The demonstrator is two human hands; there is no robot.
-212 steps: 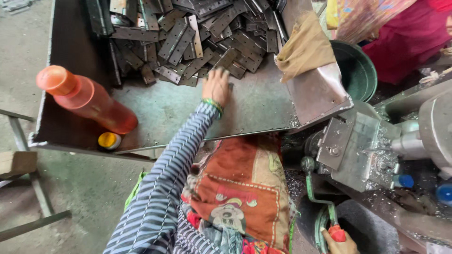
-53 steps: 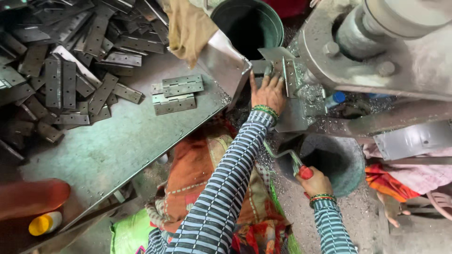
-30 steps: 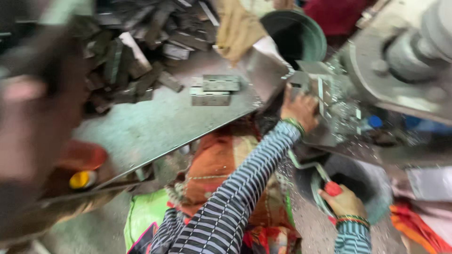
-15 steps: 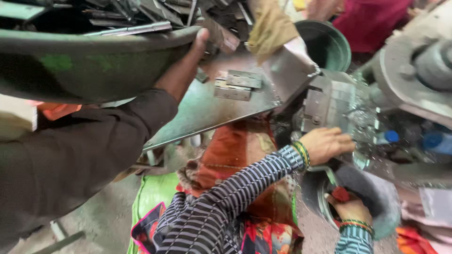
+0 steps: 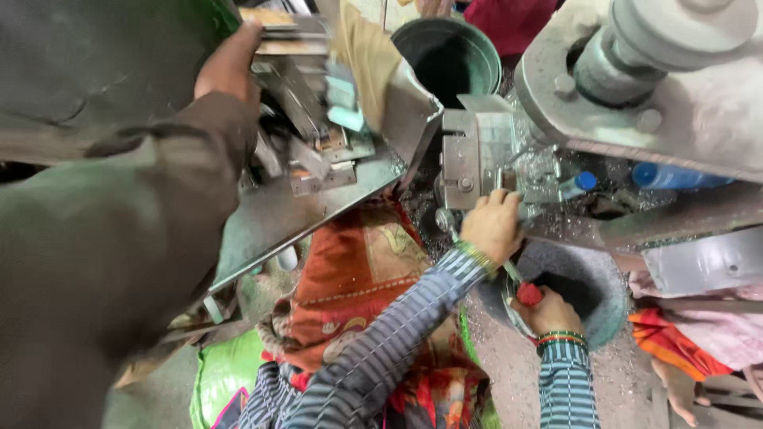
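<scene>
- We see our left hand (image 5: 494, 228) resting on the grey press machine (image 5: 485, 155), fingers curled at its front edge; whether they hold anything we cannot tell.
- Our right hand (image 5: 554, 311), below and to the right of the left, is closed around a red-knobbed lever (image 5: 528, 294).
- Just beyond the right hand sits a grey bucket (image 5: 592, 282).
- Left of our left hand, a metal tray (image 5: 274, 226) carries flat metal hinge plates (image 5: 322, 163).
- Over the tray, another person's hand (image 5: 230, 63) tips a dark pan (image 5: 95, 71).
- Above the machine stands a green bucket (image 5: 449, 56).
</scene>
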